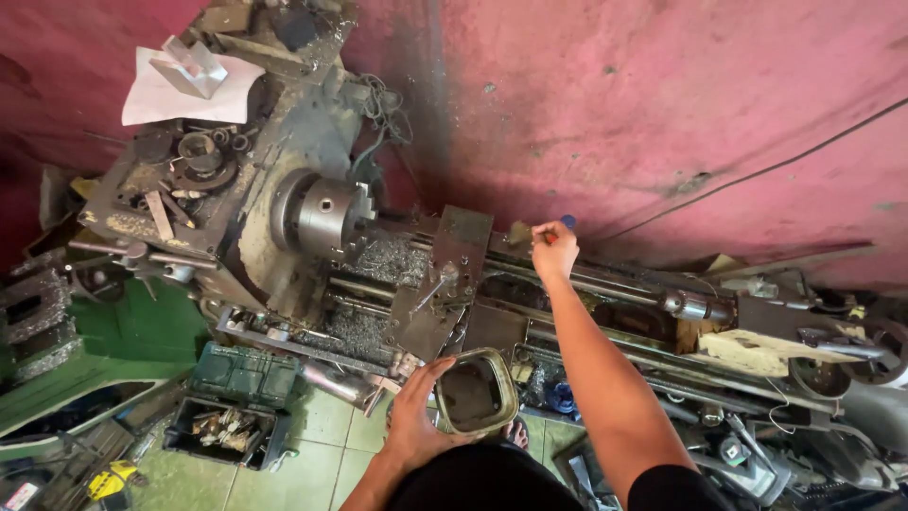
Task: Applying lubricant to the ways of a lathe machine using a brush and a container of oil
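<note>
Closest to you, your left hand (413, 416) gripped a small, dirty rectangular container (476, 391) by its rim, fingers wrapped round the near edge, holding it just in front of your body and above the tiled floor (326, 454). Its inside looked dark and grimy; you could not tell whether anything lay in it. Down to the left on that floor sat an open green toolbox (232, 402) with bits and fittings in its tray.

Beyond the container lay the lathe bed (378, 326), strewn with metal swarf, with the carriage (445, 284) standing across it. Your right arm stretched out over the bed, and your right hand (554, 251) was closed in a pinch on a small tool with a blue end (565, 223) at the far side of the carriage, close to the pink wall (662, 114). What the tool's tip touched was hidden by your fingers.

Farther left, the chuck (324, 216) stood with nothing mounted in it, and loose tools lay on the headstock (180, 180) beside a white sheet of paper (165, 95).

Judging by this, the far-side job was in hand and the swarf remained on the bed.
</note>
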